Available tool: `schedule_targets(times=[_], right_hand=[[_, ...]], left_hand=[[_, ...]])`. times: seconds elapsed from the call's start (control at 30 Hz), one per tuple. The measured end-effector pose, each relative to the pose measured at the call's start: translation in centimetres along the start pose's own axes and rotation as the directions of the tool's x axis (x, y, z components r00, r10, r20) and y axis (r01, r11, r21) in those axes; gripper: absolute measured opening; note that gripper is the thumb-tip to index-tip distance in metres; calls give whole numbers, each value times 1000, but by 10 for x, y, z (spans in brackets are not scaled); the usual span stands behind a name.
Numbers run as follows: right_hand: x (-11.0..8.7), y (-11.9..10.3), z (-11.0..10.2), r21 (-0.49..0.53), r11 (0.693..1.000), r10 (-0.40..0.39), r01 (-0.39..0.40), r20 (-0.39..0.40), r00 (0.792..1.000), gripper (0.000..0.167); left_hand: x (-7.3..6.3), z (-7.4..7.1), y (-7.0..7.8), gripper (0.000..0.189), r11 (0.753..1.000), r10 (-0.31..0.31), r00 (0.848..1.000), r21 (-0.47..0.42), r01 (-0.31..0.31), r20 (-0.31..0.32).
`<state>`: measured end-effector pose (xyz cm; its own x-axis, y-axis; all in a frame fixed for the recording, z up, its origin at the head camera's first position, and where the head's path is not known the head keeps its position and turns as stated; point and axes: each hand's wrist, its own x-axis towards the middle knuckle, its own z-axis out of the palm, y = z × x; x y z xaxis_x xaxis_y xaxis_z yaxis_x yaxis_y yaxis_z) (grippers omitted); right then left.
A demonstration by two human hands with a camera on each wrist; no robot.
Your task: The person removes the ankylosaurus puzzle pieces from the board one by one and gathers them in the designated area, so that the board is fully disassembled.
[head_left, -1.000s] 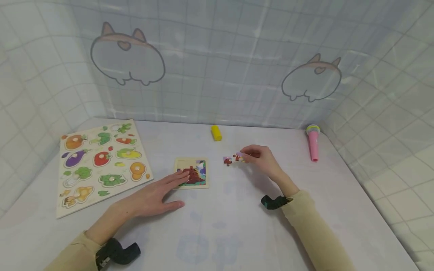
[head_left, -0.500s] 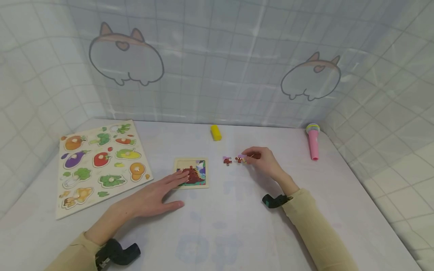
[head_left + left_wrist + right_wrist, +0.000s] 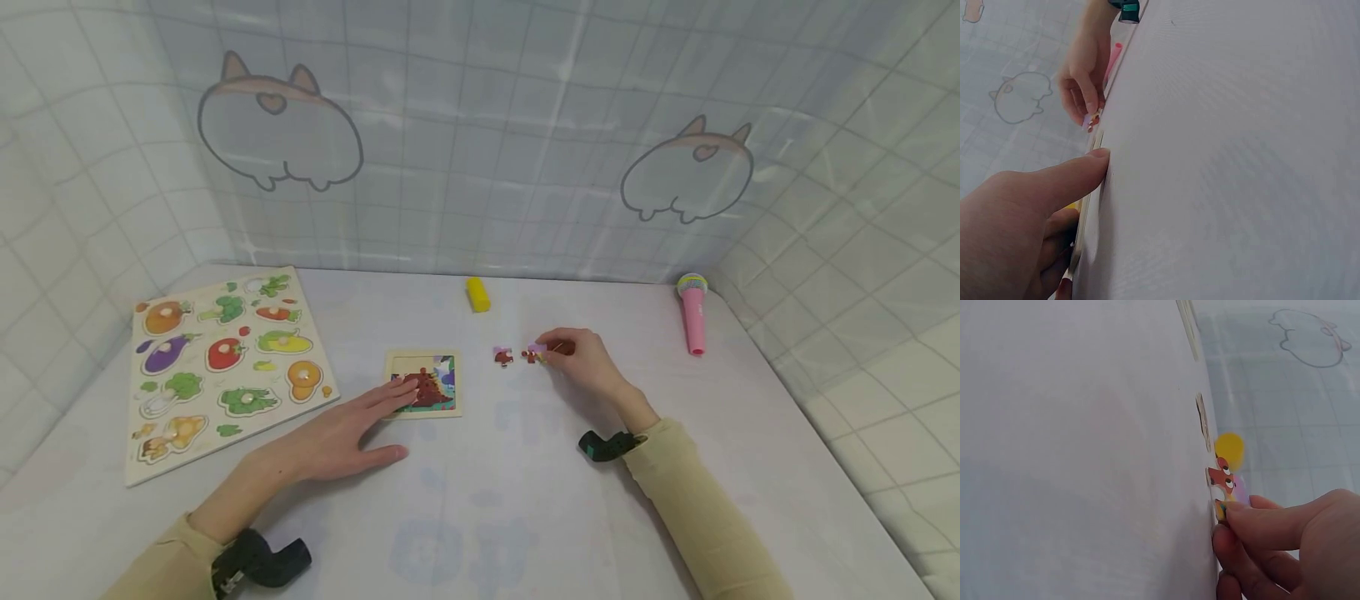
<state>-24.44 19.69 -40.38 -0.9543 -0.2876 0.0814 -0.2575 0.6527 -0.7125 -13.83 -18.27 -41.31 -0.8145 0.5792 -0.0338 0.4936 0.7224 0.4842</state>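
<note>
In the head view, my left hand [image 3: 337,437] lies with extended fingers over the left part of a small wooden puzzle tray [image 3: 458,383]. Several fitted pieces in it show a dark red dinosaur; my fingers hide some of them. Farther right, my right hand [image 3: 588,362] pinches a jigsaw piece [image 3: 1222,481] between thumb and fingers. Red, white and lilac print with cartoon eyes shows on this piece in the right wrist view. Just left of it, a second jigsaw piece [image 3: 503,357] lies on the table, a small gap apart.
A large vegetable puzzle board [image 3: 262,364] occupies the table's left side. Behind the small tray lies a yellow block [image 3: 478,295]. A pink toy microphone [image 3: 693,317] rests at the back right. Tile-patterned curtains [image 3: 480,167] enclose the back and sides.
My right hand has shifted slightly right and nearer with the pinched jigsaw piece, widening its gap from the other loose piece. My left hand has stayed on the tray.
</note>
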Motion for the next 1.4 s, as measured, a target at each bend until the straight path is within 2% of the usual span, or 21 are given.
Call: schedule_targets(times=[0.53, 0.93, 1.4], right_hand=[[1, 7, 9, -75, 995, -68, 63, -58, 996, 23], [1, 7, 9, -127, 989, -74, 73, -10, 997, 27], [1, 7, 8, -148, 987, -65, 64, -4, 998, 28]], left_hand=[[-1, 1, -1, 78, 1000, 12, 1000, 13, -12, -12], [-1, 0, -1, 79, 1000, 3, 1000, 11, -3, -9], [0, 1, -1, 78, 1000, 3, 1000, 8, -3, -13]])
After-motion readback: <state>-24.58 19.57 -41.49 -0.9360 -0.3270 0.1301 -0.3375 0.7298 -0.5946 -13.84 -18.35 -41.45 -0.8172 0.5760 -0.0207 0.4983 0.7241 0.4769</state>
